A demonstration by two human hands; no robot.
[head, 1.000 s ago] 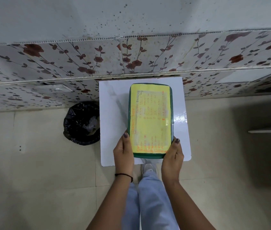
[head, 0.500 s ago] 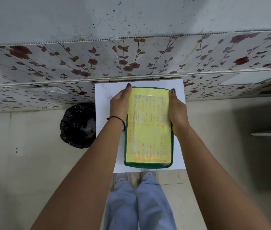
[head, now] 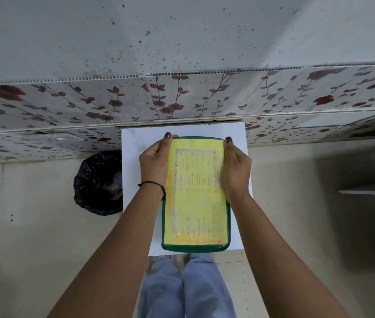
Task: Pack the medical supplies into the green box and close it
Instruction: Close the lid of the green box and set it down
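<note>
Green box (head: pixel 195 247), lid shut, gripped by left hand (head: pixel 154 160) and right hand (head: pixel 237 166)

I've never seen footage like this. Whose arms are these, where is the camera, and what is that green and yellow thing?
There is no machine here. A person wears a camera on the head, so you look down along their own arms. The left hand and right hand grip the two long sides of a closed green box, near its far end. Its lid carries a yellow printed label; the print is too blurred to read. The box rests on a small white table against a floral wall. A black-lined bin stands on the floor to the left.
</note>
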